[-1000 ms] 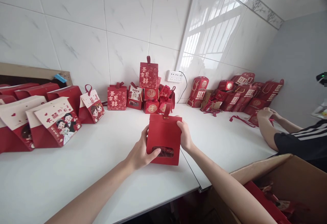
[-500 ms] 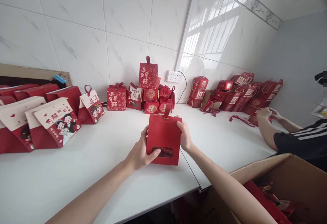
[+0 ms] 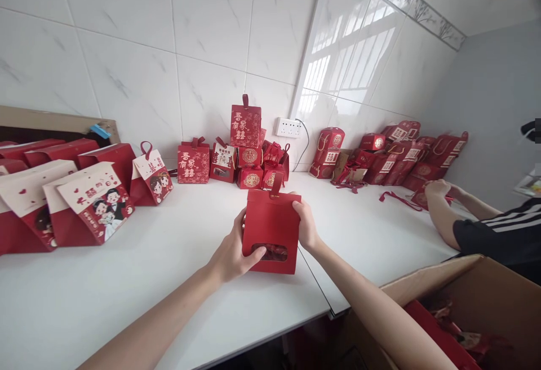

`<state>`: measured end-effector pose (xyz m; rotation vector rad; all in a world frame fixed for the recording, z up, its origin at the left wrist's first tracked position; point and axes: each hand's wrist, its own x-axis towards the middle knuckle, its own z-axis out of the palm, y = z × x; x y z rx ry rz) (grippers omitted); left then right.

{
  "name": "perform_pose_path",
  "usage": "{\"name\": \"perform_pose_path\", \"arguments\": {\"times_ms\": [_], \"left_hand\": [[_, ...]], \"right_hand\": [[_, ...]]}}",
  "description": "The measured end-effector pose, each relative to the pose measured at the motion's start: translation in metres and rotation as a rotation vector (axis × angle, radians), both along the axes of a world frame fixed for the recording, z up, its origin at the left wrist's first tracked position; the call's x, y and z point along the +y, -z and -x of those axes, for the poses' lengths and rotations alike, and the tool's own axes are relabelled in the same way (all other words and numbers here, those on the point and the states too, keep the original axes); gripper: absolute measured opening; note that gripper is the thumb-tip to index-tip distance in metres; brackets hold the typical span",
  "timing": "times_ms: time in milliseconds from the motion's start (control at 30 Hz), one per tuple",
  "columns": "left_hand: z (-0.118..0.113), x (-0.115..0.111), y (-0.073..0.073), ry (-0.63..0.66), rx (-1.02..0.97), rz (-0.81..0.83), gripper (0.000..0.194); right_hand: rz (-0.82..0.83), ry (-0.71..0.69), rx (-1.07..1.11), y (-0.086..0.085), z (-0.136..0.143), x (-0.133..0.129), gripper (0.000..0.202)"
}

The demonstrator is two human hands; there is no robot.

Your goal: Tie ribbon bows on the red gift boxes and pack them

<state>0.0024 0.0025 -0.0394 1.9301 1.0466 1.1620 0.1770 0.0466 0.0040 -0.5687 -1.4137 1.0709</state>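
Observation:
A red gift box (image 3: 273, 223) stands upright between my hands over the white table. It has a ribbon loop on top and a small clear window low on its face, with something dark red behind it. My left hand (image 3: 234, 252) grips the box's left side, the thumb lying across the window's edge. On the other side, my right hand (image 3: 305, 224) holds the upper right edge, its thumb near the top corner and its other fingers hidden behind. Just beyond the box, several small red boxes (image 3: 250, 177) with gold round emblems are stacked against the wall.
Cream-and-red boxes with cartoon couples (image 3: 99, 204) line the left side. More red boxes (image 3: 382, 167) stand at the back right. A co-worker's hands (image 3: 439, 190) handle a red box there. An open cardboard carton (image 3: 486, 297) sits at the lower right; a power strip (image 3: 288, 128) is on the wall.

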Motion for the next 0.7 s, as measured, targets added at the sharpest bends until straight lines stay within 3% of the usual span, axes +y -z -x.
{"name": "perform_pose_path", "arguments": {"times_ms": [167,300,367,467,700], "left_hand": [[0.002,0.003,0.001,-0.043,-0.06,0.037,0.082],[0.007,0.009,-0.004,0.059,-0.318,0.125,0.078],[0.007,0.013,-0.007,0.128,-0.435,0.201,0.075],[0.003,0.016,-0.007,0.162,-0.45,0.275,0.067],[-0.003,0.013,-0.006,0.003,-0.196,0.304,0.046]], "right_hand": [[0.033,0.061,-0.15,-0.013,-0.006,0.0,0.022],[0.329,0.056,-0.273,-0.029,-0.03,-0.001,0.02],[0.578,0.035,-0.14,-0.033,-0.047,-0.007,0.02],[0.865,-0.017,0.103,-0.037,-0.073,-0.028,0.019],[0.884,0.139,0.392,-0.033,-0.111,-0.095,0.019]]}}
